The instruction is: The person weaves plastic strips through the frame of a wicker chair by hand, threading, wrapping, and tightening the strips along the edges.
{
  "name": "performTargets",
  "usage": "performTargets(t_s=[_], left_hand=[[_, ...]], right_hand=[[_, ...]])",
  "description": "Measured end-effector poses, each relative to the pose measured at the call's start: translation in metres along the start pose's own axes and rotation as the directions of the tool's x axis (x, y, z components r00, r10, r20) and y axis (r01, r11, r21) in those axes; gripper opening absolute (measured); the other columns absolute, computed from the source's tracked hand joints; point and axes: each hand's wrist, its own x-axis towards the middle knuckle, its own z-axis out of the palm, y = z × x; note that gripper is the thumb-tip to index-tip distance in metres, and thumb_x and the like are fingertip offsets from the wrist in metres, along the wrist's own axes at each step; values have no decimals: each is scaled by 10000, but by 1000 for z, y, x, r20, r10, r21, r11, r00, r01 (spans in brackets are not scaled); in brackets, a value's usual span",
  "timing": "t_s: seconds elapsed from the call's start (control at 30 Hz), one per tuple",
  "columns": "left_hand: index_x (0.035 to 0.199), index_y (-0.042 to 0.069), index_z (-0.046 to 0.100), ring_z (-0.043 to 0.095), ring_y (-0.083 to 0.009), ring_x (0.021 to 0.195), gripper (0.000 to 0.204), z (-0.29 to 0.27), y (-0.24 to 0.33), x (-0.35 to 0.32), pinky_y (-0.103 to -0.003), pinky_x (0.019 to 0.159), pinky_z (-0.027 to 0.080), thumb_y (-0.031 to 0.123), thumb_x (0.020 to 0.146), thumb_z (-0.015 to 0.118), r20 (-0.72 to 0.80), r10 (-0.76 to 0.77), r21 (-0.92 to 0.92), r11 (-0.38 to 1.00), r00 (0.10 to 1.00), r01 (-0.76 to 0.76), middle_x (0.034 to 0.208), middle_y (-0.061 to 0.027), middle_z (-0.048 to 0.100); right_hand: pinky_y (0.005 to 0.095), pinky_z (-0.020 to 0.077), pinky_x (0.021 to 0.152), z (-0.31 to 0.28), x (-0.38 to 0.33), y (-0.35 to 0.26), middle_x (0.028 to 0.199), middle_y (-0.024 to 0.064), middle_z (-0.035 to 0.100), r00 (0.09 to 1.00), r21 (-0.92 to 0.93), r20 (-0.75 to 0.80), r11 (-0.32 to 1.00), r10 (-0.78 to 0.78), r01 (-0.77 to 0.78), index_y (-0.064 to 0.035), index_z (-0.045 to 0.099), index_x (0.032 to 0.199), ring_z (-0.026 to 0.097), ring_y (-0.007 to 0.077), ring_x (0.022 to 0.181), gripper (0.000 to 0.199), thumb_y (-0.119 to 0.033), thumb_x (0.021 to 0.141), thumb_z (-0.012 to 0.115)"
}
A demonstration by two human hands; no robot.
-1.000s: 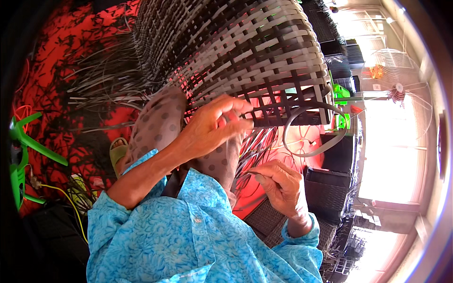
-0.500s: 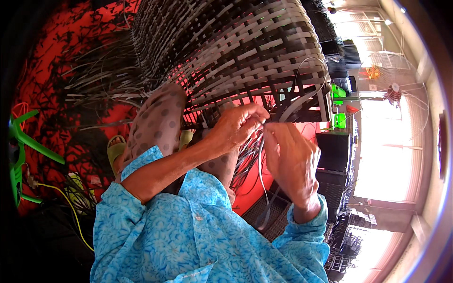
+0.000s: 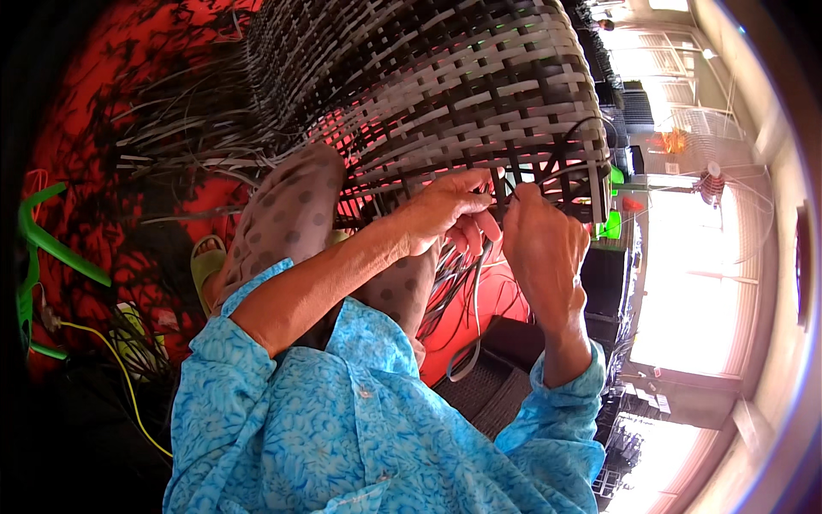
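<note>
A large woven piece (image 3: 479, 94) of grey and dark plastic strips leans across my lap, its lower right edge an open grid of strips. My left hand (image 3: 441, 214) is at that edge, with thumb and fingers bent round a strip at the weave; the exact contact is partly hidden. Close beside it, my right hand (image 3: 548, 248) is pinched shut on a thin dark weaving strip, which loops up over the corner of the weave. A pale grey strip (image 3: 476, 300) hangs below my left hand and curls at its lower end.
Loose strip ends (image 3: 188, 120) fan out at the left over a red floor (image 3: 94, 86) strewn with dark scraps. At the far left are a green plastic frame (image 3: 73, 248) and a yellow cord (image 3: 111, 347). Dark woven pieces and a fan (image 3: 711, 184) stand at right.
Both hands have moved slightly up and right, closer to the weave's edge. The wide strip loop at the corner is smaller and lower. The hanging strip's end has shifted up.
</note>
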Motion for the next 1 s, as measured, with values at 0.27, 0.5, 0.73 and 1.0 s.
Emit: performTargets(t_s=[0.27,0.5,0.73,1.0], left_hand=[[1263,123,392,578,-109,477,362,-1,-16,4,-206,410,460,157,907,442,-20,75,-97,992,997,-77,699,-46,607],[1045,42,555,540,-99,465,215,-3,-11,11,-219,415,418,127,847,562,-224,254,328,929,941,-173,688,-60,580],[784,67,577,523,-70,498,96,-15,-14,-3,-202,413,375,150,806,620,-297,163,212,972,941,-101,661,-6,557],[722,52,563,523,-87,482,125,-23,-24,-4,-218,407,372,126,779,646,-369,174,202,974,913,-104,661,-25,551]], right_hand=[[406,427,450,-3,14,-6,541,160,545,984,24,109,990,-143,142,-14,491,696,574,322,505,112,-94,772,506],[421,430,490,8,15,0,557,151,555,984,-38,135,992,-116,123,-35,542,777,580,320,537,98,-128,797,517],[375,420,438,-9,8,-6,593,112,555,967,-18,146,977,-208,213,-49,493,924,561,284,503,222,-196,780,576],[337,444,513,-24,-8,-15,690,86,515,949,-144,143,942,-282,302,-45,514,823,555,225,677,133,-115,718,558]])
